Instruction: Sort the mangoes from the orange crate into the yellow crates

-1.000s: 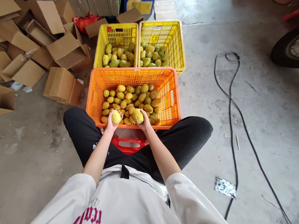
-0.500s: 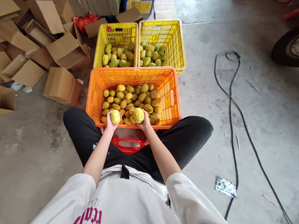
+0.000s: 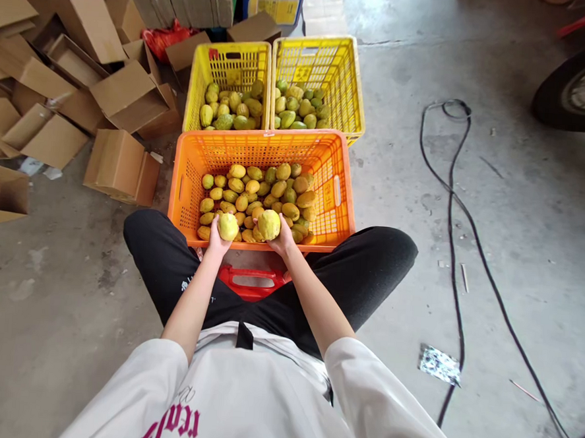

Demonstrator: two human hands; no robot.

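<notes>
My left hand (image 3: 215,238) is closed around a yellow-green papaya (image 3: 228,227), and my right hand (image 3: 284,239) grips a slightly larger papaya (image 3: 269,225). Both are held side by side, apart, over the near edge of the orange plastic crate (image 3: 347,183). Inside that crate lie many loose papayas (image 3: 278,190), from green to orange-yellow. My fingers are partly hidden behind the fruit I hold.
Behind the orange crate stand a left yellow crate (image 3: 190,84) and a right yellow crate (image 3: 358,94), each holding green-yellow fruit. Cardboard boxes (image 3: 122,165) are heaped on the left. A black cable (image 3: 480,237) lies on the floor at right, near a wheel (image 3: 582,91). A red stool (image 3: 252,291) is under me.
Both held papayas have turned a little in my hands, so other sides of them face up. My hands stay at nearly the same place over the crate's near edge.
</notes>
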